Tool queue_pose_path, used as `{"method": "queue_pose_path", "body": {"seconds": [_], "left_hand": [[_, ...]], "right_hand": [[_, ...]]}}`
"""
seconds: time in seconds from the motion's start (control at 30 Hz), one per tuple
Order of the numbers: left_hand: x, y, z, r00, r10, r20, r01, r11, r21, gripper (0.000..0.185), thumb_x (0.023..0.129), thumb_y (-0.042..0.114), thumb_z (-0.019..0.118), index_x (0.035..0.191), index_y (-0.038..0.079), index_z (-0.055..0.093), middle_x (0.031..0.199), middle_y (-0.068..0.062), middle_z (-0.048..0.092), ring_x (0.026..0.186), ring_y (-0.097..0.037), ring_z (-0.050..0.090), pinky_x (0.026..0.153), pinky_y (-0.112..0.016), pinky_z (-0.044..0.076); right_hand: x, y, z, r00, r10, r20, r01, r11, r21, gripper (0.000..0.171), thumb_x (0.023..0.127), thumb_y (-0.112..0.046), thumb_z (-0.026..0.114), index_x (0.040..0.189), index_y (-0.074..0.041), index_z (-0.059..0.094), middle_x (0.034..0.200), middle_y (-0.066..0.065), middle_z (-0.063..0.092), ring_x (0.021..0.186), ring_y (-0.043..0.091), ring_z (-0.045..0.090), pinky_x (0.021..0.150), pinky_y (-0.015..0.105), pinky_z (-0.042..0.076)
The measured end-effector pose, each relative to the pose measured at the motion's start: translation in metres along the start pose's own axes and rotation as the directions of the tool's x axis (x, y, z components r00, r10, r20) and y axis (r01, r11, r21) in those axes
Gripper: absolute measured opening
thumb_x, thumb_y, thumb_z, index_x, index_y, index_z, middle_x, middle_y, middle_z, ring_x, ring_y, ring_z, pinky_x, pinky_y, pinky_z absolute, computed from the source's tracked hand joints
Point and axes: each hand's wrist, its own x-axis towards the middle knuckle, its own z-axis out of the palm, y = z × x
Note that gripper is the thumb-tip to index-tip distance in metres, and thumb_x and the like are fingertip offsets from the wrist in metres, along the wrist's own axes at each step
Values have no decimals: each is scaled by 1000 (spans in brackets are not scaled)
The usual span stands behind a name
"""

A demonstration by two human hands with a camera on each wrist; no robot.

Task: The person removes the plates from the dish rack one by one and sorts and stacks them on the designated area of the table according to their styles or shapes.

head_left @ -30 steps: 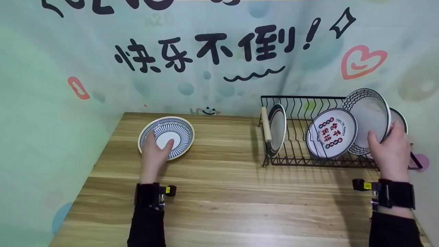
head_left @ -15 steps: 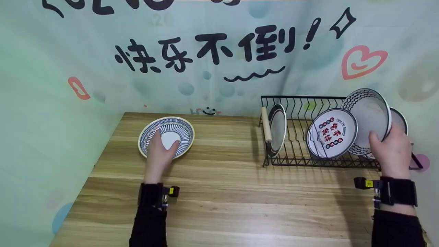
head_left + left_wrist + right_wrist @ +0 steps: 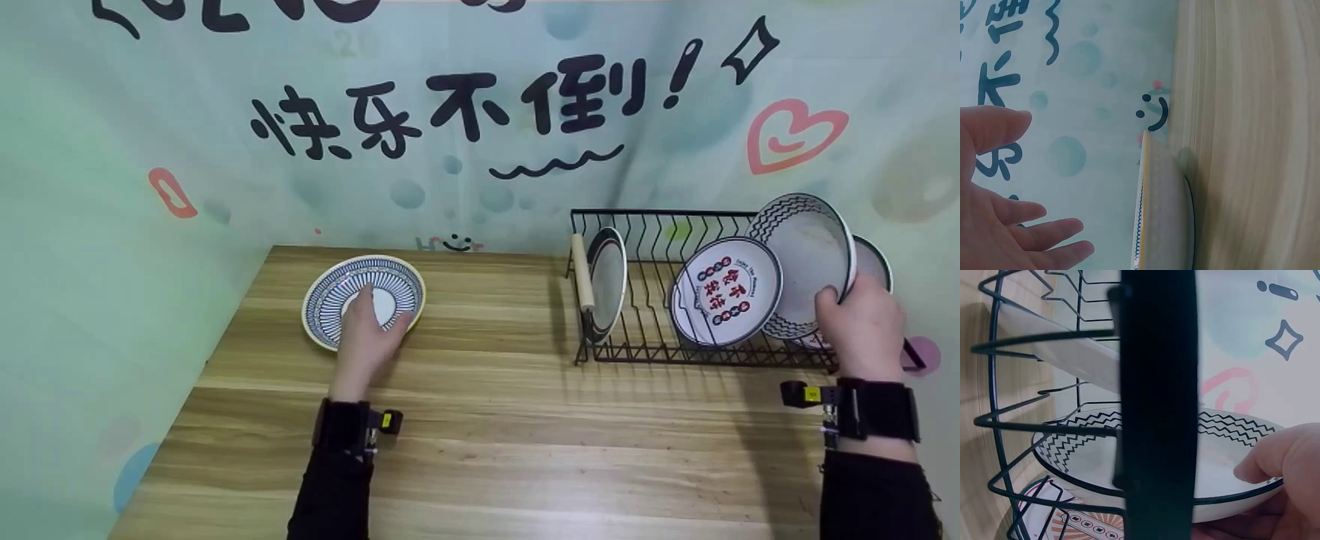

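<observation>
Blue-striped round ceramic plate (image 3: 364,300) lies flat at centre left of the wooden table (image 3: 487,420); the left hand (image 3: 367,337) rests on it, fingers relaxed. Keep it level, clear of the table's left edge. At right, the right hand (image 3: 862,330) grips the zigzag-rimmed white bowl (image 3: 802,262) above the black wire dish rack (image 3: 660,300); lift clear of neighbouring plates.

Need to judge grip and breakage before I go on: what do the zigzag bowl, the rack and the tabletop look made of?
Zigzag bowl: glazed ceramic or maybe melamine by its smooth, faintly shiny white inside and printed black pattern; the right hand grips its rim.
Rack: thin black wire, likely coated metal.
Tabletop: wood grain, satin; solid wood or laminate cannot be told.
</observation>
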Motion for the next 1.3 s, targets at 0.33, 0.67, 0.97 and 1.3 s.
{"method": "queue_pose_path", "body": {"seconds": [0.33,0.67,0.97,1.3], "left_hand": [[-2,4,10,998,61,-9,-61,998,19,78,88,26,70,143,-16,33,137,-39,44,129,-51,41,112,-53,31],[-5,15,14,998,56,25,-57,998,17,80,88,26,71,145,-14,32,139,-38,42,131,-50,39,113,-54,30],[-8,24,21,993,117,23,-118,993,27,79,87,25,73,144,-15,34,138,-38,44,129,-50,41,112,-53,30],[-13,35,23,988,152,43,-153,987,38,81,88,28,74,145,-13,33,142,-35,42,132,-48,39,114,-53,28]], "right_hand": [[5,2,-4,997,8,71,-5,999,-38,21,90,-12,44,86,8,46,95,41,55,76,50,51,57,52,39],[6,3,-3,998,8,68,-5,999,-41,26,89,-11,44,93,15,48,96,45,54,78,55,52,60,59,40],[5,4,-1,998,31,54,-27,997,-66,29,90,-13,46,93,16,47,96,47,53,80,62,52,57,62,39],[4,3,1,997,59,40,-57,997,-57,32,89,-13,44,94,19,42,97,52,49,87,68,48,63,67,38]]}}
